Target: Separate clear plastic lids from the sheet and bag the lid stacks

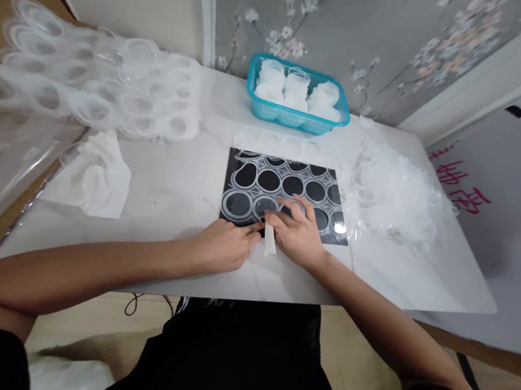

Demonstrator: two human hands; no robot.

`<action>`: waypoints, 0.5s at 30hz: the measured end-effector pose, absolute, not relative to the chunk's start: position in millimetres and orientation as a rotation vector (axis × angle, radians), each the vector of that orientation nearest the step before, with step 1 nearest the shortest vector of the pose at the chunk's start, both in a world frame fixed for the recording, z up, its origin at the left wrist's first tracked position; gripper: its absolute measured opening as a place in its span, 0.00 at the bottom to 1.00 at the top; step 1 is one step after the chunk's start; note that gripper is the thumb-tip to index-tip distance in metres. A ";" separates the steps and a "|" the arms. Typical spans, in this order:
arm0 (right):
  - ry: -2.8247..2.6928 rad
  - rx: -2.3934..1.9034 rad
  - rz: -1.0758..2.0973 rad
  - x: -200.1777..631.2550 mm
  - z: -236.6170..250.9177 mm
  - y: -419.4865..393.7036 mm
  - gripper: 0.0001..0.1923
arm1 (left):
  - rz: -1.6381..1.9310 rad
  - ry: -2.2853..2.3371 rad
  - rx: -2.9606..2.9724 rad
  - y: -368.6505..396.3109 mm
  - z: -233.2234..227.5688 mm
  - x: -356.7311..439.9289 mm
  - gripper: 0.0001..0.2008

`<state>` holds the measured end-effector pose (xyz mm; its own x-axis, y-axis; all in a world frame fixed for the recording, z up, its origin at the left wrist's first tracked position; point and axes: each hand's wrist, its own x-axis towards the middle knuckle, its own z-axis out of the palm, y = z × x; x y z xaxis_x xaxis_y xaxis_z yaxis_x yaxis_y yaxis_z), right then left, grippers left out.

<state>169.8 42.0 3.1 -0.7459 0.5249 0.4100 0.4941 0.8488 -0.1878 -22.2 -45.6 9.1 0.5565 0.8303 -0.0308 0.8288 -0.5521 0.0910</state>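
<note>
Ring-patterned translucent sheet (pixel 254 189) lies on the black mat (pixel 332 240), mid-bench (pixel 169 174); it is best kept flat, with light, even pressure. Right hand (pixel 298 232), palm down, pinches a white strip (pixel 269 241); left hand (pixel 228 247) is curled, index extended to the mat's near edge, any grip indeterminable

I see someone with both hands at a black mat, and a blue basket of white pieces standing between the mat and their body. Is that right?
Not quite: the head view shows the blue basket on the far side of the black mat, near the flowered wall. The left hand and right hand are at the mat, and the basket does hold white pieces.
</note>
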 end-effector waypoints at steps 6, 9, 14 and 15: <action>-1.804 -1.028 0.325 153.9 26.4 105.5 0.11 | -0.037 1.377 2.774 -51.4 10.7 -25.9 0.14; -1.950 -0.903 0.478 140.9 24.6 90.3 0.07 | 0.105 1.323 2.920 -57.0 10.4 -30.2 0.14; -2.341 -0.713 0.779 127.4 7.4 49.0 0.06 | 0.246 1.457 3.142 -65.1 15.6 -31.8 0.12; -2.355 -0.701 0.852 126.8 4.6 46.8 0.06 | 0.231 1.521 3.139 -66.3 16.5 -31.1 0.11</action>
